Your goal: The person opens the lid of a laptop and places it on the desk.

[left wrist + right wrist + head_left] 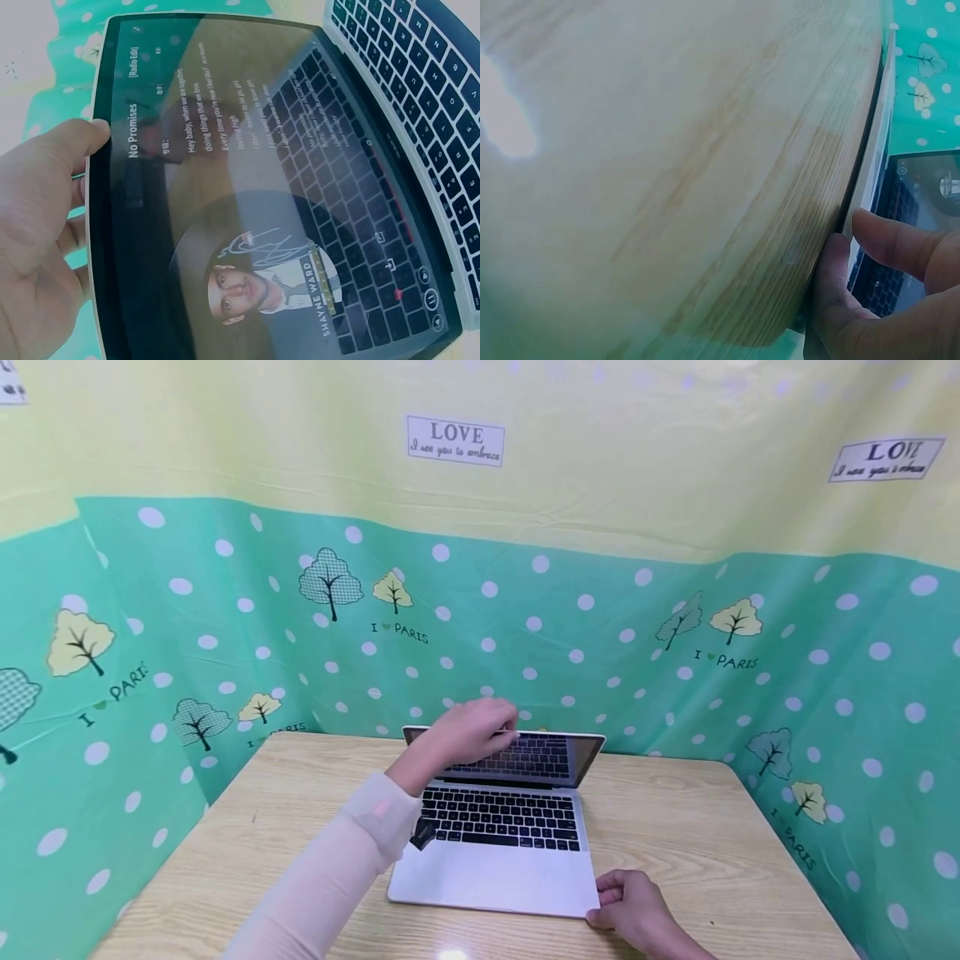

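Note:
A silver laptop (487, 878) with black keys lies on the wooden table, its screen (583, 756) raised and leaning back. My left hand (474, 732) reaches over the keyboard and grips the screen's top edge. In the left wrist view, the thumb of that hand (45, 202) lies at the front rim, the other fingers behind. Song lyrics headed "No Promises" and a round picture glow on the display (247, 195). At the base's front right corner, my right hand (633, 906) pinches the edge. The right wrist view shows its thumb (892, 238) on top.
Light wood tabletop (675, 827) extends around the laptop. A green and yellow patterned curtain (525, 635) hangs along the back and both sides. A small black object (422, 835) sits at the left cuff, over the keyboard's left side.

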Motion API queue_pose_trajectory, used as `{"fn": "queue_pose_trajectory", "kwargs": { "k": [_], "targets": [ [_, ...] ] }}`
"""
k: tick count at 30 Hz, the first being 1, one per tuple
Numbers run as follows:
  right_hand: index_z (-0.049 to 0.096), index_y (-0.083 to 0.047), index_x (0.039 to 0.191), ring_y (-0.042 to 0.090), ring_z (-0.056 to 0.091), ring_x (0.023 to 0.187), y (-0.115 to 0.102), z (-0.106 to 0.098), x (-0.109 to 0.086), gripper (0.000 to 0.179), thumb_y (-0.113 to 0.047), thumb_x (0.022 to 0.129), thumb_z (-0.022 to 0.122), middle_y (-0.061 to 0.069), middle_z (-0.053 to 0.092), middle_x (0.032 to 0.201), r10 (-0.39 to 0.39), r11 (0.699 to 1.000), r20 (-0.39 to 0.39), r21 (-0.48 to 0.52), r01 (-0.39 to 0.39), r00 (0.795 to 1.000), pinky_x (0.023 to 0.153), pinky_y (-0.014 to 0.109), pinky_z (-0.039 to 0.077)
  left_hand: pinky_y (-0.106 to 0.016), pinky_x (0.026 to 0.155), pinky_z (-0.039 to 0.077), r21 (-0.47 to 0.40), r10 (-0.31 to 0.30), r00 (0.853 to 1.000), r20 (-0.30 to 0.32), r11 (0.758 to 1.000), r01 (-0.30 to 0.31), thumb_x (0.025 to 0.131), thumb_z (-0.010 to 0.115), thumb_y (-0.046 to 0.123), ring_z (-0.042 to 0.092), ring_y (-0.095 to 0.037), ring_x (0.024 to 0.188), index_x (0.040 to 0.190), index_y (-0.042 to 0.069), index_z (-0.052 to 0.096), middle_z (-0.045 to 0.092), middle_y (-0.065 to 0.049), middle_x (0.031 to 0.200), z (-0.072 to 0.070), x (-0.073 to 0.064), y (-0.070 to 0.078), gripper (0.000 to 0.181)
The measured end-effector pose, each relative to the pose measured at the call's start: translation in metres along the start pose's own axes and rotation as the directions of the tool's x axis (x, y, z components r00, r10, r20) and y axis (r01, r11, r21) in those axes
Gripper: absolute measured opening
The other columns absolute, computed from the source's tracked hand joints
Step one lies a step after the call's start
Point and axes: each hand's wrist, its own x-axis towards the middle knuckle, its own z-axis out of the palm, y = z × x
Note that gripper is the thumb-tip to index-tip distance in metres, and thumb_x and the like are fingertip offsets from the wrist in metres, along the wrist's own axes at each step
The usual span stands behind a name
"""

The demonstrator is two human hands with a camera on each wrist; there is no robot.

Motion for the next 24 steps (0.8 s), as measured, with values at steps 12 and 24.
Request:
{"fn": "queue_pose_trajectory", "kwargs": {
  "k": [12, 24],
  "targets": [
    [0.068, 0.007, 0.101, 0.017, 0.059, 0.076, 0.0, 0.0, 0.0, 0.037, 0.003, 0.071, 0.088, 0.005, 0.064, 0.082, 0.005, 1.0, -0.004, -0.023, -0.006, 1.0, 0.065, 0.031, 0.051, -0.021, 0.066, 0.045, 0.098, 0.003, 0.988, -0.158, 0.995, 0.013, 0.101, 0.066, 0.024, 0.05, -0.009, 0.078, 0.096, 0.019, 0.063, 0.059, 0.009, 0.089, 0.006, 0.004, -0.005, 0.008],
    [0.068, 0.007, 0.101, 0.018, 0.058, 0.076, -0.002, 0.0, 0.0, 0.037, 0.003, 0.071, 0.088, 0.005, 0.064, 0.082, 0.03, 0.999, 0.007, -0.023, -0.03, 1.0, 0.066, 0.032, 0.05, -0.025, 0.064, 0.044, 0.212, 0.009, 0.957, -0.29, 0.976, 0.055, 0.098, 0.071, 0.027, 0.053, -0.012, 0.075, 0.094, 0.017, 0.068, 0.064, 0.005, 0.089, 0.011, 0.012, -0.009, 0.011]
  ]
}}
